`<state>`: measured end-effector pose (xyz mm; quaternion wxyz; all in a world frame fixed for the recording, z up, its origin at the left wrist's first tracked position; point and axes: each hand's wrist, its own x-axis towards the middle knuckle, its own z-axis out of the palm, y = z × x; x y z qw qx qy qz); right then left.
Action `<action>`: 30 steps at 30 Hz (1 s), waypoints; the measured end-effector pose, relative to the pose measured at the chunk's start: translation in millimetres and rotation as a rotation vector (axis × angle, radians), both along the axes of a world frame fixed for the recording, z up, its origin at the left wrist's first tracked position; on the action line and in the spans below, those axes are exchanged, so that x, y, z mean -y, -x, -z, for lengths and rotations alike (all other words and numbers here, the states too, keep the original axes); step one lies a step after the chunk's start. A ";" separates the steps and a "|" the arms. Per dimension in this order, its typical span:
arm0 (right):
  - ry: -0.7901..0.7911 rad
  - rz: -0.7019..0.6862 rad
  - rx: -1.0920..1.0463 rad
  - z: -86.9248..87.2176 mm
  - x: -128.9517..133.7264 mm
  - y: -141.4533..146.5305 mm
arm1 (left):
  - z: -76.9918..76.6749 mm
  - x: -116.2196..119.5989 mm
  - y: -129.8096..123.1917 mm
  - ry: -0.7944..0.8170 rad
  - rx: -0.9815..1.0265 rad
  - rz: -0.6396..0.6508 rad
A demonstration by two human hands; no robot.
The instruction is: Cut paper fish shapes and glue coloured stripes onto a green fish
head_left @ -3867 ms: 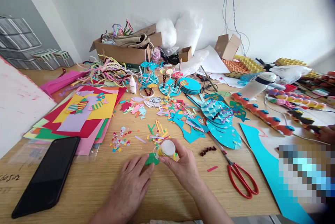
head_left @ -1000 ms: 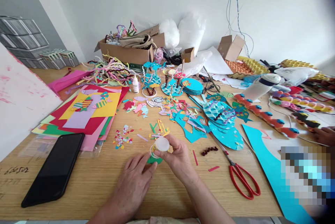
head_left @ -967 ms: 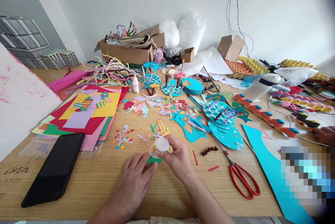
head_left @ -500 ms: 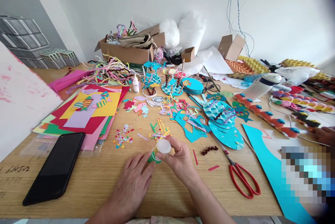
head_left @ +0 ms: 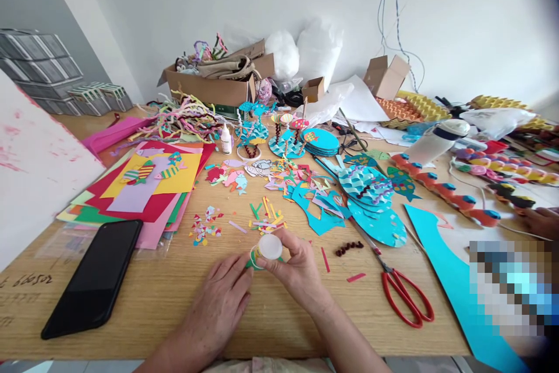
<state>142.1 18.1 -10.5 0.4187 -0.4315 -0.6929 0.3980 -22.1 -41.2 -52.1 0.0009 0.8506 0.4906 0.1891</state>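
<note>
Nearest, at the middle of the table (head_left: 271,332), the left hand (head_left: 225,294) lies low with fingers stretched and tips at a small green piece (head_left: 250,263); whether they pinch it or only press on it I cannot tell. The right hand (head_left: 299,268) grips a small container (head_left: 269,247) between thumb and fingers, tilted, its pale round end upward, just over the green piece. Near left lies a black phone (head_left: 94,280); near right, red-handled scissors (head_left: 406,297) with a large blue sheet (head_left: 448,271) beyond them to the right. Between the right hand and the scissors are two red strips (head_left: 325,259) and a dark curled stem (head_left: 349,249).

A little farther, small paper bits (head_left: 206,227) and yellow and green strips (head_left: 271,210) are scattered, with a stack of coloured paper (head_left: 98,201) at left bearing striped paper fish (head_left: 138,173). At the right edge, partly in view, is another person's hand (head_left: 541,223). Farther back stand a white glue bottle (head_left: 226,141) and fish models (head_left: 286,143), with blue discs (head_left: 321,143) just right of them. At the far side, a cardboard box (head_left: 205,86) stands left of white bags (head_left: 321,50)
</note>
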 end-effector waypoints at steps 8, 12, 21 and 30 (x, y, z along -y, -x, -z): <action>-0.021 0.015 -0.027 3.0 -6.3 3.1 | 0.2 2.1 2.7 -0.010 0.000 0.010; -0.023 0.022 -0.037 4.9 -6.8 6.5 | 0.9 2.4 2.8 0.031 0.024 0.011; 0.092 0.023 -0.088 3.0 -2.3 2.2 | -0.4 1.5 1.8 0.037 0.005 0.025; 0.043 0.035 0.011 8.2 -5.5 2.1 | 0.6 2.4 2.0 0.033 -0.015 0.009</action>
